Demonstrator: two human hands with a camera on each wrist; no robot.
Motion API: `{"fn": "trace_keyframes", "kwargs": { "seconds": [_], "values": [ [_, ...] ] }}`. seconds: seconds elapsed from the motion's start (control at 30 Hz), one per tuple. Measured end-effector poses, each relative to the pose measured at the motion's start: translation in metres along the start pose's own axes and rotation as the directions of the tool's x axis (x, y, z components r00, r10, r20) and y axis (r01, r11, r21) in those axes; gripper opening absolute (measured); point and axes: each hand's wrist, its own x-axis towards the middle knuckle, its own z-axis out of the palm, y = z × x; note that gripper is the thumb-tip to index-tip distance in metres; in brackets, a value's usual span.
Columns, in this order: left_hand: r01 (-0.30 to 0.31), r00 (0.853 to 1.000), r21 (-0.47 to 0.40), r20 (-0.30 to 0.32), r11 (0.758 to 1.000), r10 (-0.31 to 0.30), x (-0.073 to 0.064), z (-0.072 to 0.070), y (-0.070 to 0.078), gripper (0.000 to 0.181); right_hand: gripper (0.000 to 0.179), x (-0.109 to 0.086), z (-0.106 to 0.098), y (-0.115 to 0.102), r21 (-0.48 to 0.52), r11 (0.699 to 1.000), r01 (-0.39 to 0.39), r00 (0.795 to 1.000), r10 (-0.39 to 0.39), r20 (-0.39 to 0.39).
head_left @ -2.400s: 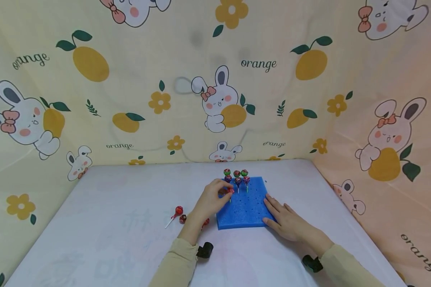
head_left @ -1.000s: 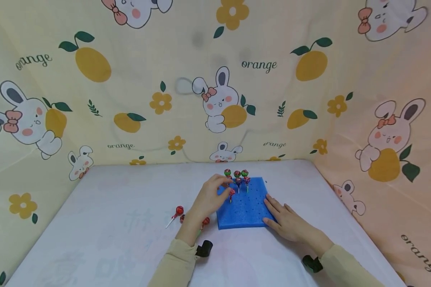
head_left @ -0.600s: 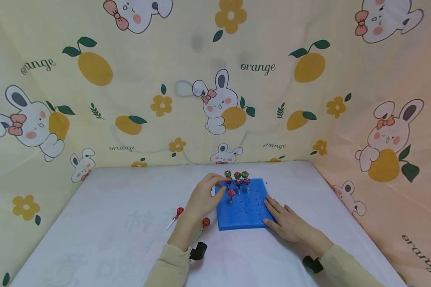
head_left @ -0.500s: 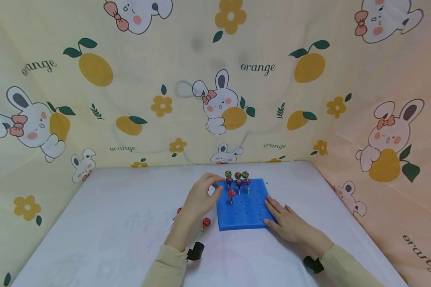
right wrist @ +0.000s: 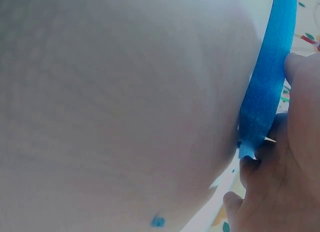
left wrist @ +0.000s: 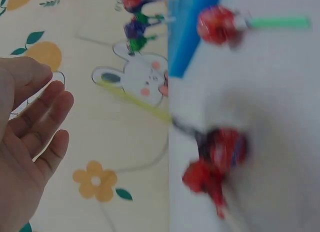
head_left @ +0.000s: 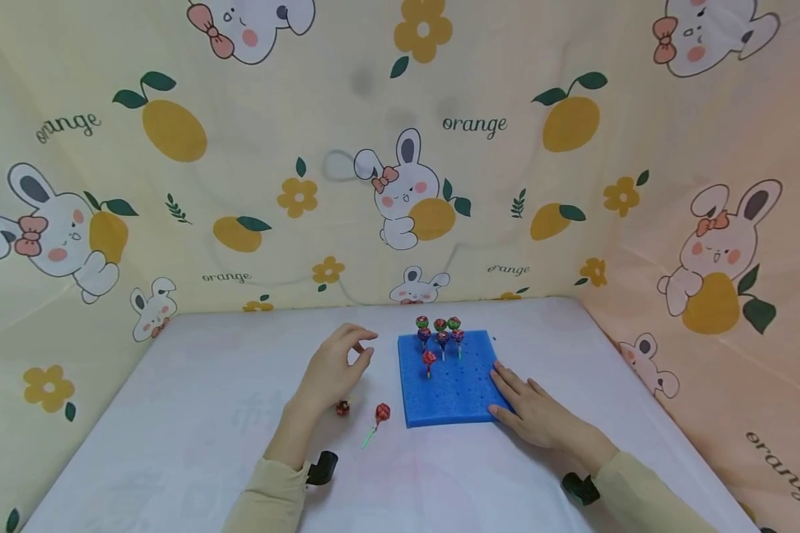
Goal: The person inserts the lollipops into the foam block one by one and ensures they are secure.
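Note:
My left hand (head_left: pixel 333 366) hovers over the table left of the blue foam board (head_left: pixel 453 392), fingers loosely bent and nothing between them. Under and beside it lie loose lollipops: a red one with a green stick (head_left: pixel 383 412), a dark red one with a yellow stick (left wrist: pixel 227 147), and a red one with a pale stick (left wrist: pixel 200 177), which the hand hides in the head view. One red lollipop (head_left: pixel 429 358) stands upright in the board, in front of two rows of purple and red-green lollipops (head_left: pixel 443 337). My right hand (head_left: pixel 540 411) rests its straight fingers on the board's right edge.
Several small holes dot the board's top. A white cloth covers the table (head_left: pixel 173 429), and a patterned curtain (head_left: pixel 293 244) rises behind it and at the sides. Black wrist cameras sit at both cuffs.
My left hand has released the red lollipop, which now stands in the board, and has drawn away left over the loose ones. My right hand stays put on the board's edge.

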Motion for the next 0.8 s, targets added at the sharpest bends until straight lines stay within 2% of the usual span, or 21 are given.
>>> {"fn": "trace_keyframes", "kwargs": {
  "seconds": [0.2, 0.4, 0.53, 0.63, 0.8],
  "values": [
    [0.019, 0.999, 0.084, 0.043, 0.996, -0.022, -0.007, -0.013, -0.020, 0.026, 0.077, 0.001, 0.001, 0.002, -0.006, 1.000, 0.004, 1.000, -0.005, -0.007],
    [-0.002, 0.995, 0.154, 0.097, 0.988, -0.013, -0.013, -0.023, -0.045, 0.024, 0.076, 0.000, 0.000, 0.001, -0.001, 1.000, 0.003, 1.000, -0.003, -0.006],
    [-0.015, 0.988, 0.190, 0.153, 0.982, -0.015, -0.017, -0.028, -0.056, 0.023, 0.076, 0.000, -0.001, 0.000, -0.002, 1.000, 0.004, 1.000, -0.004, -0.007],
    [-0.034, 0.976, 0.211, 0.217, 0.977, -0.013, -0.019, -0.032, -0.062, 0.022, 0.075, 0.000, -0.001, 0.000, -0.004, 1.000, 0.011, 1.000, -0.011, -0.014],
    [-0.041, 0.939, 0.215, 0.341, 0.976, -0.035, -0.022, -0.034, -0.066, 0.019, 0.074, 0.000, -0.001, 0.001, -0.004, 1.000, 0.020, 1.000, -0.020, -0.020]
  ]
}}
